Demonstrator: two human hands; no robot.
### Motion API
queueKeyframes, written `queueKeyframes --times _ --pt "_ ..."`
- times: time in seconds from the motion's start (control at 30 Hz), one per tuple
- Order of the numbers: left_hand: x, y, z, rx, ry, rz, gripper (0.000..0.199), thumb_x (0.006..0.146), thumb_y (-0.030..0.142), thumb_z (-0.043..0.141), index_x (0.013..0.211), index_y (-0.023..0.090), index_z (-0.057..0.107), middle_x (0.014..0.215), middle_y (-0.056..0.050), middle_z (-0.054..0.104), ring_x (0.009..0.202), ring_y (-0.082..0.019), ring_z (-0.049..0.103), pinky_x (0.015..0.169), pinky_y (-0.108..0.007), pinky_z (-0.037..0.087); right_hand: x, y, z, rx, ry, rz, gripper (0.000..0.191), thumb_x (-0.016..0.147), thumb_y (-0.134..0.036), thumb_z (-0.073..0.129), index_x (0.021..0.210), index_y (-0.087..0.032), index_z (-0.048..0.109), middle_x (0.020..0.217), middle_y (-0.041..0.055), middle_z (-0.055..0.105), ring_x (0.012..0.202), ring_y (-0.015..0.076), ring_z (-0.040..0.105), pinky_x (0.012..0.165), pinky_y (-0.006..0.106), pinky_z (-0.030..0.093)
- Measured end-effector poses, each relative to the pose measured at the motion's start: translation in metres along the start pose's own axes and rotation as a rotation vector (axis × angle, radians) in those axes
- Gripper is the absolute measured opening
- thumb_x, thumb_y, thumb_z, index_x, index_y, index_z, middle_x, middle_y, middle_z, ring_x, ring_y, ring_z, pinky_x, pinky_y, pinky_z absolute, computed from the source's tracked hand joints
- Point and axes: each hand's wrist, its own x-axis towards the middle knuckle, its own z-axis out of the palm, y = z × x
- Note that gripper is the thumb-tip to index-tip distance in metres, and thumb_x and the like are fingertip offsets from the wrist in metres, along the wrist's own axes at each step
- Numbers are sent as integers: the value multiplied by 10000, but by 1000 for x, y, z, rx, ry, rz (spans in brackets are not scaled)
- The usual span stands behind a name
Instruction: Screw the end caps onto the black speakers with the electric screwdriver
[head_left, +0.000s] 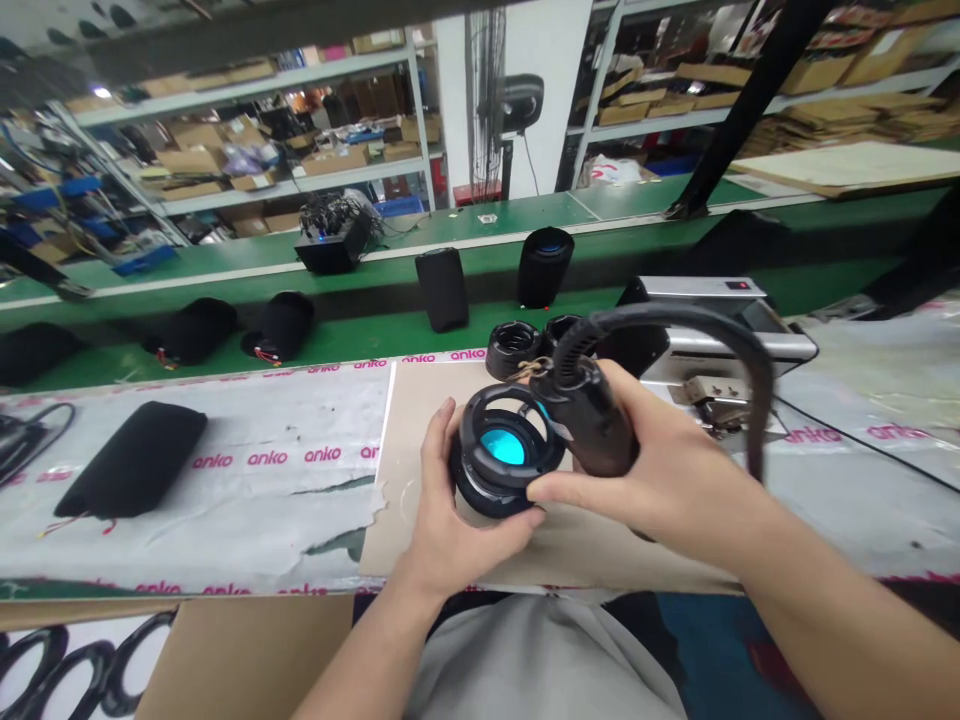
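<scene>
My left hand point(465, 500) grips a round black speaker end piece point(480, 485) from below and the side. Its open ring shows a glowing blue centre. My right hand point(622, 470) is shut around a black corded hand tool point(589, 420), possibly a hot-air gun. The tool's front end touches or nearly touches the ring's upper right edge, and its thick black cable arcs up and over to the right. Beneath both hands lies a beige cardboard sheet point(465, 545).
Two black ring parts point(514, 350) sit just beyond my hands, next to a silver machine point(712, 340). A black fabric sleeve point(131, 460) lies on pink-printed film at left. Several black cylindrical speakers point(442, 290) stand or lie on the green bench beyond.
</scene>
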Motion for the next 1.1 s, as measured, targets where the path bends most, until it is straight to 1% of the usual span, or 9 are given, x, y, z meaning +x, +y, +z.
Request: queueKeyframes --times 0.07,0.17,0.27,0.43,0.6,0.7,0.87,1.0,1.1 --pt "0 -1 2 11 4 93 1197 836 330 950 1745 378 171 1678 -154 498 1550 -361 569 1284 -569 493 -15 -3 11 -62 124 35 559 761 -526 901 1230 -281 717 1056 35 777 899 238 767 702 307 648" --pt "3 -1 3 34 13 203 1040 846 349 955 1688 359 345 1655 -141 526 1535 -357 580 1290 -560 490 -31 -4 19 -89 77 51 457 795 -443 888 1191 -275 732 1193 45 772 961 232 776 657 258 639" --pt "4 1 3 49 14 202 949 811 377 987 1613 341 481 1627 -131 558 1540 -363 570 1299 -536 484 -28 4 9 -37 10 55 675 688 -510 987 1278 -306 730 1215 16 781 1081 269 780 726 270 680" --pt "4 6 6 -41 28 77 1206 800 345 998 1731 403 232 1603 -127 572 1471 -326 648 1246 -479 539 15 19 -15 174 -302 -103 1066 641 -590 1023 1585 -367 582 1600 6 613 1481 308 621 1216 402 599" --pt "7 12 6 -65 -9 83 1216 842 341 963 1739 406 145 1589 -137 573 1461 -319 658 1236 -483 547 37 20 -17 163 -451 -182 921 708 -506 1004 1536 -320 646 1549 35 646 1446 303 634 1217 426 593" --pt "5 12 7 -31 9 40 1253 814 400 979 1737 349 133 1579 -165 589 1453 -349 664 1230 -503 554 29 19 -12 206 -376 -124 916 659 -495 1031 1485 -349 664 1501 11 678 1416 298 658 1186 413 616" --pt "-7 8 11 -35 77 -73 1226 793 371 988 1726 371 191 1670 -155 514 1522 -372 601 1268 -553 520 -4 15 9 171 69 107 896 613 -654 1002 1391 -344 681 1329 47 764 1172 347 766 971 488 698" --pt "-12 7 15 -59 74 38 1116 823 350 979 1702 385 293 1647 -136 555 1521 -368 607 1290 -541 509 -22 10 18 72 9 203 800 616 -527 1019 1333 -334 719 1231 64 784 1045 334 786 784 414 713" --pt "-11 9 15 -64 85 9 1106 805 375 998 1686 366 330 1610 -148 597 1481 -373 647 1259 -528 548 -21 13 12 189 6 200 897 549 -509 1062 1353 -334 706 1192 46 794 1095 333 787 893 422 721"
